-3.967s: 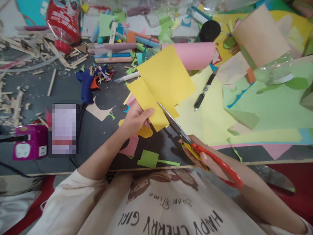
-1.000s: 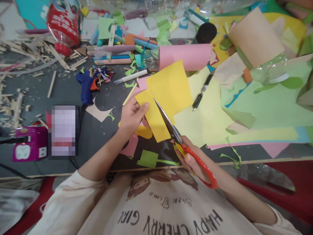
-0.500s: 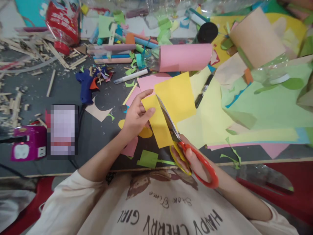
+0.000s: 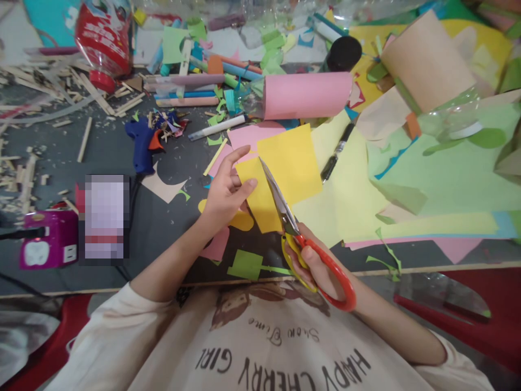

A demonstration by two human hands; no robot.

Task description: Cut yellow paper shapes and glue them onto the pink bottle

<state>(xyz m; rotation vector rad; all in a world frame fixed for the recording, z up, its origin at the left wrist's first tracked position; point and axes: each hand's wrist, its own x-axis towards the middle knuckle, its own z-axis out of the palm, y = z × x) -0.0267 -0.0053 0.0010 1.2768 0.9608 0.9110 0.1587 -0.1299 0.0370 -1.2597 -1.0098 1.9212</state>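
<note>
Between the thumb and fingers of my left hand [image 4: 231,190] is the left edge of a sheet of yellow paper [image 4: 295,160]. My right hand [image 4: 313,260] grips scissors [image 4: 336,274] with one red and one yellow handle loop. Their blades lie across the yellow paper, tips near its upper left edge, and look nearly closed. A strip of the paper lies left of the blades, the larger part to the right. Yellow cut pieces [image 4: 242,220] rest beneath my left hand. A green paper scrap [image 4: 245,264] lies near the table's front edge.
A pink paper-wrapped bottle [image 4: 308,95] lies behind the yellow paper. At left are a blue glue gun [image 4: 140,144] and a purple power block [image 4: 49,239]. A black marker [image 4: 338,152] rests on pale paper sheets [image 4: 358,190] at right. Wooden sticks [image 4: 83,138] litter the left side.
The scissor handles have drawn closer together and shifted slightly left. The yellow paper's lower and right edges have moved a little. My left hand keeps its hold.
</note>
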